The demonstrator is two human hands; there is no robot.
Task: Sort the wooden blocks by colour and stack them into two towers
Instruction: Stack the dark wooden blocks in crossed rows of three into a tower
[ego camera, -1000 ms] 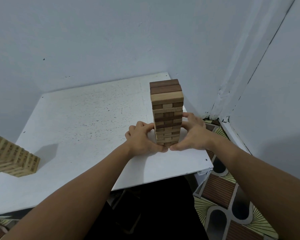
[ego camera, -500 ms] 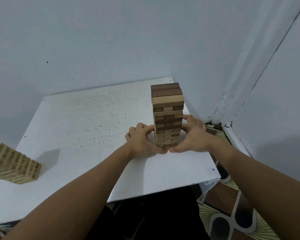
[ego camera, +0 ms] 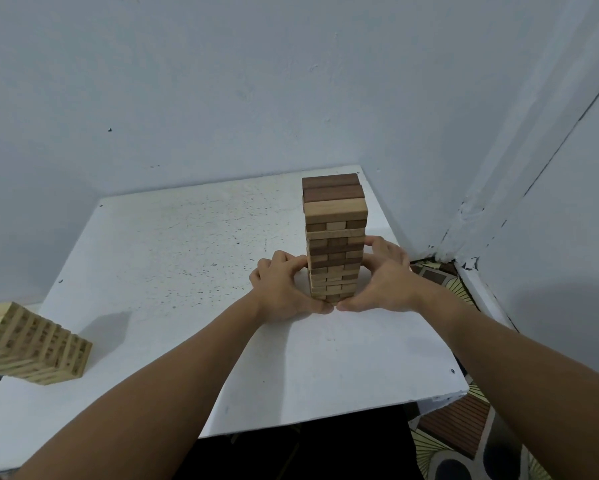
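The tower (ego camera: 334, 237) stands upright, long axis vertical, on the table (ego camera: 187, 258) toward its far right corner, near the wall. My left hand (ego camera: 284, 289) and right hand (ego camera: 384, 282) cup its lower half, fingers curled against its sides. Open tabletop lies left; a pale stack (ego camera: 31, 344) sits at the left edge.

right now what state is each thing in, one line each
mixed block tower: upright on the table, dark and light blocks still mixed, unsorted
left hand: fingers curled round the tower's lower left side
right hand: fingers curled round the tower's lower right side
light block stack: lying on its side at the table's left edge, partly out of frame
table: white, speckled top
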